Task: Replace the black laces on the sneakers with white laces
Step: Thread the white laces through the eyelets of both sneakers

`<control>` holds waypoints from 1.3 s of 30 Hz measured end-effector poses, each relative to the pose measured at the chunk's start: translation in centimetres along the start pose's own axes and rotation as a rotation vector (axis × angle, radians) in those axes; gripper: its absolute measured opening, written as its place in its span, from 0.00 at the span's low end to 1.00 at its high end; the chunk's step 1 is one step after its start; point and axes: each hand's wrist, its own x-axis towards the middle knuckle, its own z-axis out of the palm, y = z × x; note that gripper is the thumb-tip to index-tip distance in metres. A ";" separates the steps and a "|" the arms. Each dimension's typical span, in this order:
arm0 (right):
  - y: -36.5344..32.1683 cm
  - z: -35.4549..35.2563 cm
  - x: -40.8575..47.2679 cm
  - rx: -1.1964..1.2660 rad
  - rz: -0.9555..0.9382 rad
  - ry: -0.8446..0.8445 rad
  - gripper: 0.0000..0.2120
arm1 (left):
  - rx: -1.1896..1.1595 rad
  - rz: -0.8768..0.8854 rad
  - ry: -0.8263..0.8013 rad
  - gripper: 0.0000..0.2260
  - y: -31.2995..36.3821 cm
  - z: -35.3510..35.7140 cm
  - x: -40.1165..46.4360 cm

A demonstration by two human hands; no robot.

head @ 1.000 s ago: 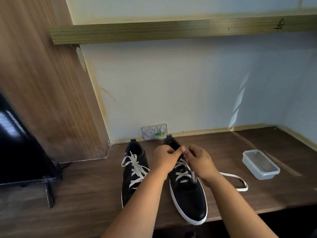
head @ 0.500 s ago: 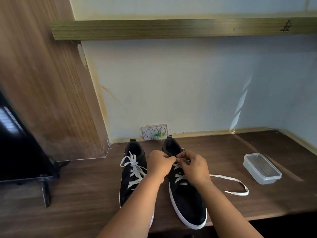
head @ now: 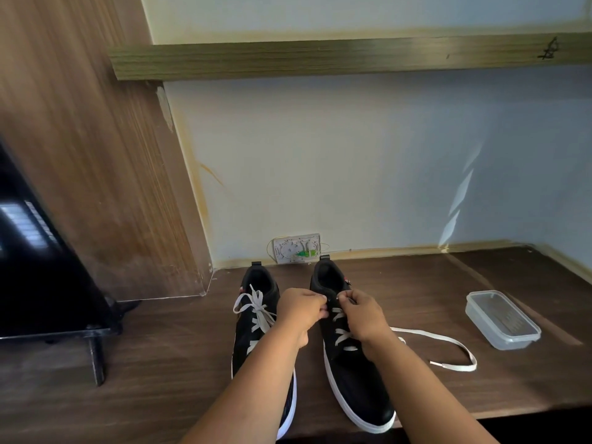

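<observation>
On right sneaker (head: 349, 357), top eyelets: left hand (head: 302, 310) and right hand (head: 363, 315) both pinch white lace (head: 448, 339); advise feeding flat, untwisted, with even tension.

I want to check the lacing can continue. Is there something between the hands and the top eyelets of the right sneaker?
Nothing visible is in the way. The left hand and right hand are already at the top eyelets of the right sneaker, fingers curled at its white lace. The plastic container lies apart, to the right.

Plastic container (head: 503, 319) right of sneakers (head: 349, 347)
</observation>
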 end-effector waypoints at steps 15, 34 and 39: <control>-0.4 -3.0 -0.3 -0.255 -0.247 -0.089 0.02 | -0.033 0.231 0.288 0.06 3.8 -3.9 1.7; 0.1 -3.7 -0.3 -0.285 -0.323 0.024 0.10 | 0.464 0.247 0.017 0.09 5.0 -4.5 -1.4; 0.7 -4.7 0.5 -0.414 -0.214 0.101 0.09 | 0.142 0.321 0.408 0.14 9.0 -9.5 -2.7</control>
